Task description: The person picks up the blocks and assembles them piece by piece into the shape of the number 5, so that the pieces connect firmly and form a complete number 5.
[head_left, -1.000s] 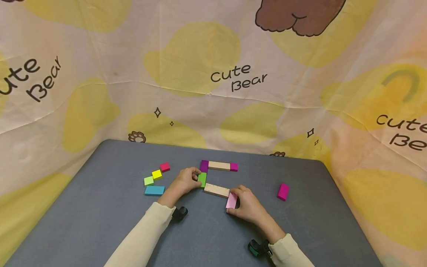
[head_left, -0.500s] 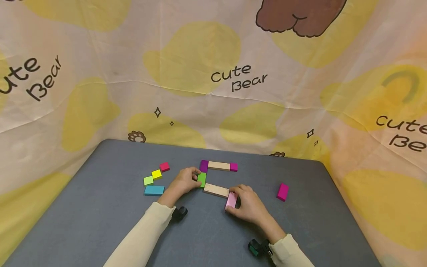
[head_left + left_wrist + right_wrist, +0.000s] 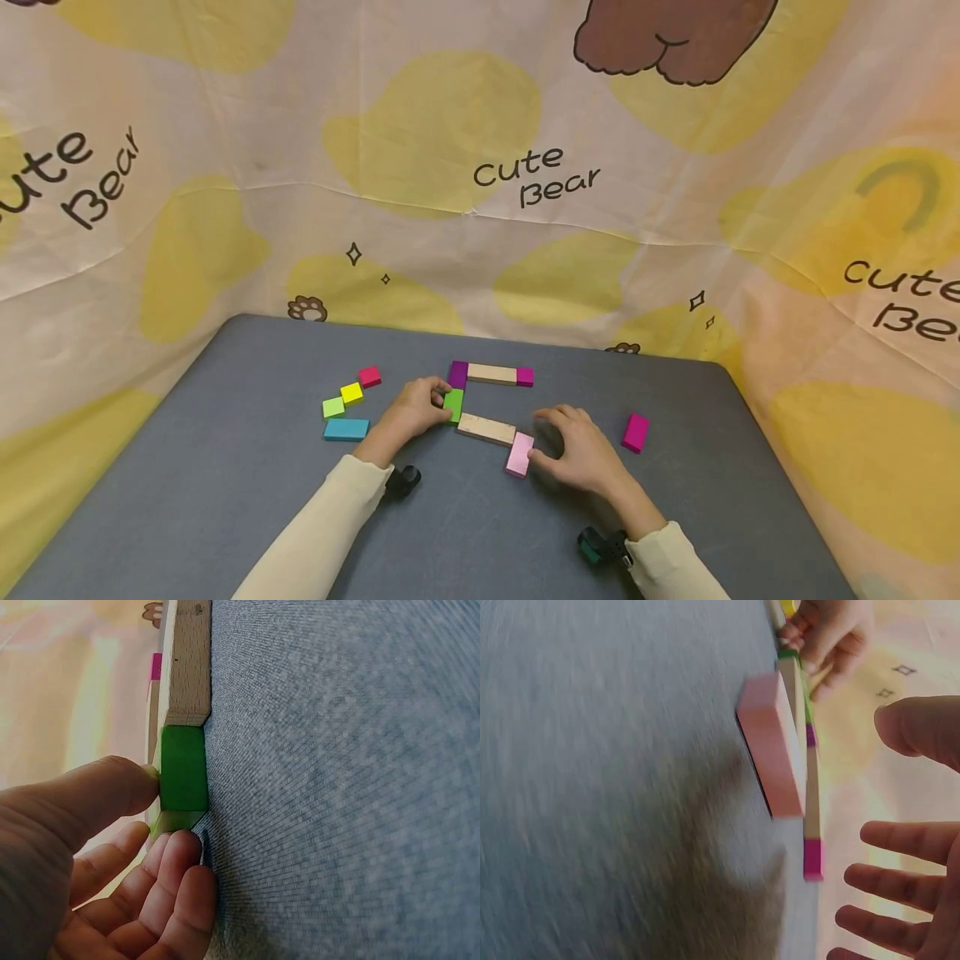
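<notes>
With thumb and fingers, my left hand [image 3: 414, 407] pinches the green block [image 3: 453, 405], its thumb on the near end in the left wrist view. A purple block [image 3: 459, 374] continues beyond the green one. From the green block's near end a plain wooden block [image 3: 486, 428] runs right to a light pink block [image 3: 520, 455], which lies slightly askew at its end. My right hand [image 3: 585, 454] is beside the pink block with fingers spread and holds nothing; the right wrist view shows a gap between that hand and the pink block [image 3: 771, 742].
A second wooden block [image 3: 492, 374] joins the purple block to a magenta cube [image 3: 525, 377] at the back. At left lie a red cube [image 3: 370, 377], a yellow cube [image 3: 352, 393], a lime cube [image 3: 333, 407] and a blue block [image 3: 347, 430]. A magenta block [image 3: 635, 432] lies at right.
My right hand has let go of the pink block and moved off to the right, its fingers spreading. The left hand stays on the green block.
</notes>
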The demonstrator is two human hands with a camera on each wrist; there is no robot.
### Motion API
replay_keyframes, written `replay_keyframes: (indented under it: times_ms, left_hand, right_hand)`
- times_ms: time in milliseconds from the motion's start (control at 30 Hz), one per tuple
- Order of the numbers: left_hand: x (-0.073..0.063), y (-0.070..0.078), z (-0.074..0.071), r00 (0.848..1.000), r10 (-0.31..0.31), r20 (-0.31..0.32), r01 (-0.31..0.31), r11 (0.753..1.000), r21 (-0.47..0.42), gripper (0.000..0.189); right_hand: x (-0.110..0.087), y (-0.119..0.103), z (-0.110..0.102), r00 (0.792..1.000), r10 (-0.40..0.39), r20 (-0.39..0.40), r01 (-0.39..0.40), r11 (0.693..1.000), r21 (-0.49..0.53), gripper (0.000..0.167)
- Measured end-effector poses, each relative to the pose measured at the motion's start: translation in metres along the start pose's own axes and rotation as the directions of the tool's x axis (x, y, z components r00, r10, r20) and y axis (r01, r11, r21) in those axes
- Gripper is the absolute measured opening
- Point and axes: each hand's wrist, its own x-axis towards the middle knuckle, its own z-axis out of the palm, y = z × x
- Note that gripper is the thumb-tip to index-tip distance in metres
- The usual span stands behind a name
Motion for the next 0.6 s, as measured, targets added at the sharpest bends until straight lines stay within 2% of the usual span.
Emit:
replay_keyframes:
  times_ms: [300,600]
  left_hand:
    - [-0.002,0.001,0.000,1.000,-0.005,-0.011,0.005,1.000,-0.001,0.037]
    - [-0.002,0.002,0.000,1.000,-0.004,-0.014,0.004,1.000,0.000,0.037]
  right_hand:
    - [-0.006,0.036,-0.018,0.999,0.027,0.028,-0.026,0.999,-0.025,0.054]
    - [-0.021,0.067,-0.037,0.992,0.121,0.020,-0.119,0.991,-0.058,0.053]
